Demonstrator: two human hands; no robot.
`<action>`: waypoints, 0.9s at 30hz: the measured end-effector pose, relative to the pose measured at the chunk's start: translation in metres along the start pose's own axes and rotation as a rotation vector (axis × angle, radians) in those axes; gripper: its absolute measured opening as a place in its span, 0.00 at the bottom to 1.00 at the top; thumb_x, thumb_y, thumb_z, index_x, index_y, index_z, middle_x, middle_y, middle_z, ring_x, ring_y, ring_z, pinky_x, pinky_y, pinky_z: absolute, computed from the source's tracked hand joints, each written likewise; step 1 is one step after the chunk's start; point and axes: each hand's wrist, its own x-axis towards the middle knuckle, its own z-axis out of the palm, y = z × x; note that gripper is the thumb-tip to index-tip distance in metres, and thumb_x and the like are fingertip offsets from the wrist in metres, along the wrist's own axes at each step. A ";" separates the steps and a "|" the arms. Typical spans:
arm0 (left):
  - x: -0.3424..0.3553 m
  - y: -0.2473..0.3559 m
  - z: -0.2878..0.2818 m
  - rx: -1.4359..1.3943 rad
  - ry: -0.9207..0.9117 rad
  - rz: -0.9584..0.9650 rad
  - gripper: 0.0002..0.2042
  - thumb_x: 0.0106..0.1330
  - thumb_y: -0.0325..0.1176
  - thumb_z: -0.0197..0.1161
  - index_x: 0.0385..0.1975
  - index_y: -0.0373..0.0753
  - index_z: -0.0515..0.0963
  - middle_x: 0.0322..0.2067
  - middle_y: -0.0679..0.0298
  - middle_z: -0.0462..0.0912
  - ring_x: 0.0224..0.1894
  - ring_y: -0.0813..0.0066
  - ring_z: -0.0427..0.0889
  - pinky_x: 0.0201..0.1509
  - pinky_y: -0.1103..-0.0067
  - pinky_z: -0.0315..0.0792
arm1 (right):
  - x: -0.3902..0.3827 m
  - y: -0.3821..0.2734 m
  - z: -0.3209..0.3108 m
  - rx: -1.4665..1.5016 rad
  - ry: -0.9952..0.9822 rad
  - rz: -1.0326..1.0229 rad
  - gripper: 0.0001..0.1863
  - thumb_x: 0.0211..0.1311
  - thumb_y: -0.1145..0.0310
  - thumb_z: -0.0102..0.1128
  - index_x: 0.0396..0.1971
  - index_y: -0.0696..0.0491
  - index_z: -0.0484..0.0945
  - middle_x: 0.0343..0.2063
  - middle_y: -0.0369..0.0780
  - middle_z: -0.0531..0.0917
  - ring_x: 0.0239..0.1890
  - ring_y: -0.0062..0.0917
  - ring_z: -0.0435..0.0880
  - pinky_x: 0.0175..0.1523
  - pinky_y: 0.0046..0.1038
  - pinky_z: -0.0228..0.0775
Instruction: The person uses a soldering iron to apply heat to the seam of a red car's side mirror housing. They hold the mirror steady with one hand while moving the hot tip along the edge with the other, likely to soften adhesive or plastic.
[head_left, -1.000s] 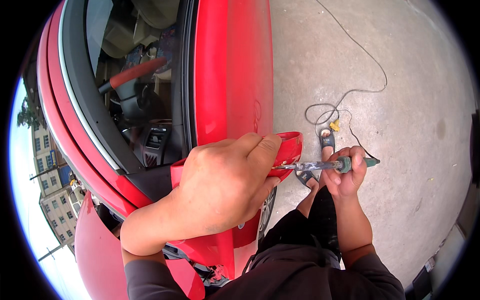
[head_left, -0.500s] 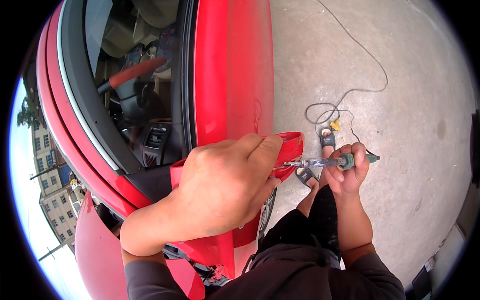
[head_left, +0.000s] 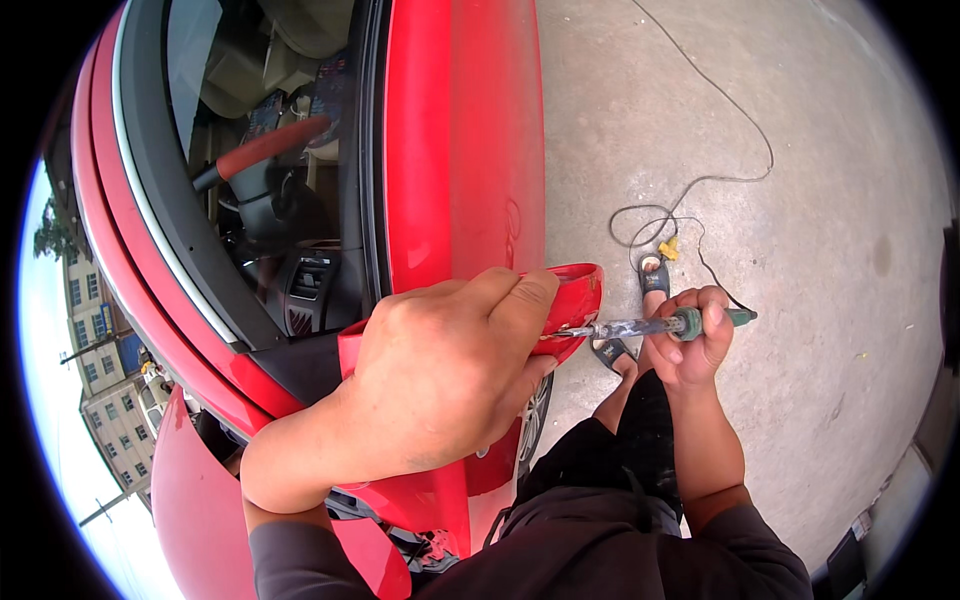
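Note:
My left hand (head_left: 440,370) is wrapped over the red side mirror housing (head_left: 582,288) of the car, hiding much of it. Its fingertips curl round the housing's outer end. In my right hand (head_left: 697,345) is a soldering iron (head_left: 632,328), held by its green handle with the shaft pointing left. The iron's tip lies at the lower edge of the mirror housing, close to my left fingers, where the paint looks scuffed. Whether my left fingers also hold a small piece there is hidden.
The red car door (head_left: 465,140) and the window, with a steering wheel (head_left: 270,145) behind it, stand at left. A raised red panel (head_left: 200,500) is at lower left. The iron's cord (head_left: 740,180) loops over the concrete floor (head_left: 840,300) near my sandalled feet.
The soldering iron and my right hand have shifted very slightly left. The view has moved a little; my left hand keeps its hold on the mirror housing.

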 end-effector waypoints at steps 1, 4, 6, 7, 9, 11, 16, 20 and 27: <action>0.000 0.000 0.000 -0.001 0.002 0.000 0.27 0.50 0.28 0.78 0.52 0.30 0.79 0.29 0.58 0.81 0.21 0.62 0.80 0.26 0.70 0.76 | -0.001 0.000 0.003 0.024 0.023 -0.002 0.22 0.71 0.57 0.64 0.20 0.47 0.64 0.22 0.35 0.79 0.14 0.20 0.69 0.14 0.23 0.59; -0.001 0.000 0.001 -0.001 0.011 0.010 0.27 0.50 0.28 0.78 0.52 0.30 0.79 0.29 0.58 0.81 0.21 0.62 0.80 0.26 0.70 0.76 | -0.001 -0.001 0.006 0.086 -0.008 0.004 0.23 0.73 0.59 0.62 0.19 0.45 0.62 0.19 0.33 0.75 0.14 0.18 0.67 0.15 0.22 0.58; 0.000 0.000 0.001 0.000 0.009 0.013 0.27 0.50 0.28 0.78 0.52 0.30 0.79 0.29 0.57 0.81 0.22 0.62 0.80 0.27 0.70 0.76 | 0.002 -0.001 0.006 0.085 -0.038 0.003 0.23 0.74 0.59 0.61 0.19 0.44 0.60 0.17 0.32 0.72 0.13 0.17 0.66 0.15 0.22 0.58; 0.000 0.000 0.000 0.001 0.004 0.013 0.27 0.50 0.28 0.78 0.52 0.30 0.79 0.29 0.57 0.81 0.22 0.62 0.81 0.27 0.70 0.76 | 0.003 0.000 0.004 0.066 -0.042 -0.002 0.24 0.74 0.59 0.60 0.19 0.44 0.59 0.16 0.31 0.71 0.13 0.17 0.65 0.15 0.22 0.57; 0.000 0.000 0.000 0.003 0.002 0.013 0.27 0.50 0.28 0.78 0.52 0.30 0.79 0.29 0.57 0.81 0.22 0.62 0.81 0.27 0.70 0.76 | 0.004 0.000 0.004 0.043 -0.038 -0.007 0.24 0.74 0.59 0.60 0.19 0.43 0.58 0.15 0.31 0.69 0.13 0.17 0.64 0.15 0.21 0.57; 0.000 -0.001 0.000 0.002 0.009 0.016 0.27 0.50 0.28 0.78 0.52 0.30 0.79 0.29 0.57 0.81 0.22 0.62 0.81 0.27 0.70 0.76 | 0.004 0.000 0.006 0.033 -0.024 -0.008 0.24 0.74 0.59 0.60 0.19 0.43 0.58 0.14 0.30 0.67 0.13 0.16 0.64 0.15 0.22 0.57; -0.001 -0.001 0.000 0.008 0.004 0.008 0.27 0.51 0.28 0.78 0.52 0.30 0.79 0.30 0.57 0.81 0.21 0.63 0.81 0.26 0.71 0.76 | 0.007 -0.003 0.007 0.061 -0.069 -0.003 0.23 0.74 0.60 0.61 0.19 0.44 0.59 0.16 0.31 0.69 0.14 0.17 0.66 0.15 0.21 0.57; 0.000 0.000 -0.001 -0.005 0.000 0.006 0.27 0.51 0.28 0.78 0.52 0.30 0.79 0.30 0.57 0.82 0.21 0.62 0.81 0.26 0.70 0.76 | 0.008 -0.003 0.004 0.021 -0.057 -0.011 0.22 0.74 0.60 0.60 0.20 0.44 0.61 0.17 0.31 0.71 0.14 0.17 0.67 0.15 0.21 0.58; -0.001 -0.001 0.000 0.007 0.006 0.014 0.26 0.51 0.28 0.78 0.52 0.30 0.79 0.30 0.56 0.81 0.22 0.61 0.81 0.27 0.70 0.76 | 0.008 0.000 0.003 0.053 -0.042 -0.005 0.21 0.74 0.60 0.60 0.21 0.44 0.63 0.16 0.32 0.73 0.14 0.16 0.66 0.15 0.21 0.58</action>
